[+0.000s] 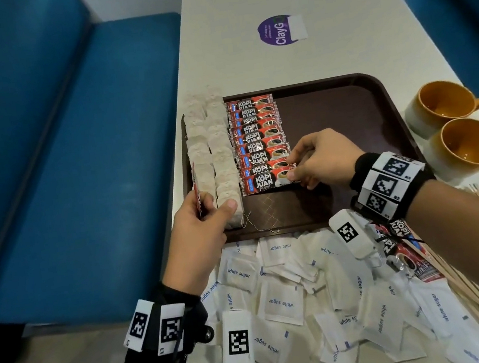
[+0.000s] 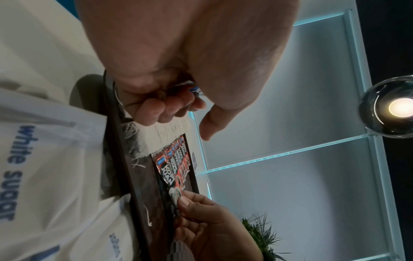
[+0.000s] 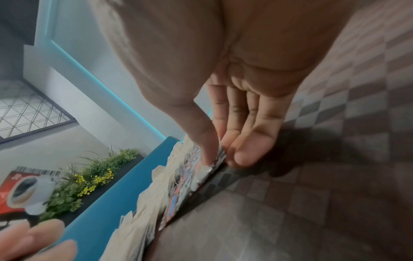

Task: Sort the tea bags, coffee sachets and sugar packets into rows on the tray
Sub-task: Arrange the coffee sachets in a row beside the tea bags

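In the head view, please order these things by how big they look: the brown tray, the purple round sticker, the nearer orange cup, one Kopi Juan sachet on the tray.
1. brown tray, clearly largest.
2. nearer orange cup.
3. purple round sticker and nearest Kopi Juan sachet: look similar; the sticker lies farther away, so unranked.

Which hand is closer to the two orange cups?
The right hand. It pinches a coffee sachet on the tray, just left of the orange cups. The left hand holds another sachet at the tray's far left corner, beside the tea bags.
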A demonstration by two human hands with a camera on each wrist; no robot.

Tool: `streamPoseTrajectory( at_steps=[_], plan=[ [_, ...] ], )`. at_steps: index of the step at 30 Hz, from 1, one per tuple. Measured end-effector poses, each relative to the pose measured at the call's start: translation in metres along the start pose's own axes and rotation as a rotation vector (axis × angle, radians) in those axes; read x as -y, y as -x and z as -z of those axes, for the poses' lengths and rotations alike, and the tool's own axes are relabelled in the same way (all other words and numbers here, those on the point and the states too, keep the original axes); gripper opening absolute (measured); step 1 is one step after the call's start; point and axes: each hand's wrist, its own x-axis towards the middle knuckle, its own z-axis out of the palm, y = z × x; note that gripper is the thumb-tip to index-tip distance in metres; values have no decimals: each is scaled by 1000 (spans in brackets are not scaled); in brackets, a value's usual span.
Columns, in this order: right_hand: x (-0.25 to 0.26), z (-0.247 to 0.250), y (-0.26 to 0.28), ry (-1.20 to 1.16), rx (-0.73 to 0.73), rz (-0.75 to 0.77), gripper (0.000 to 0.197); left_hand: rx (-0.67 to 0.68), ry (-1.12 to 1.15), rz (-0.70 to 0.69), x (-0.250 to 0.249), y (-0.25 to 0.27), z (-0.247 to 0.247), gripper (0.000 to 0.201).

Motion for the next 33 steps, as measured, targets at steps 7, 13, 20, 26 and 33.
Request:
streamPoseTrajectory(
  at_steps=[7,13,20,26,33],
  plan=[
    [5,-4,0,99,-33,7,27,-5,11,-7,0,2,0,32],
    [5,-5,0,120,-42,15,31,10,0,-26,0,2,3,29],
    [8,0,7,59,-86,71,20,74,131,-15,-9,5,-1,43],
    [35,-10,41,-322,96,238,30,88,-161,-133,-12,6,-12,28],
    [25,-12,51,-92,139,321,26,13,-92,-234,-10,7,-9,22]
  ],
)
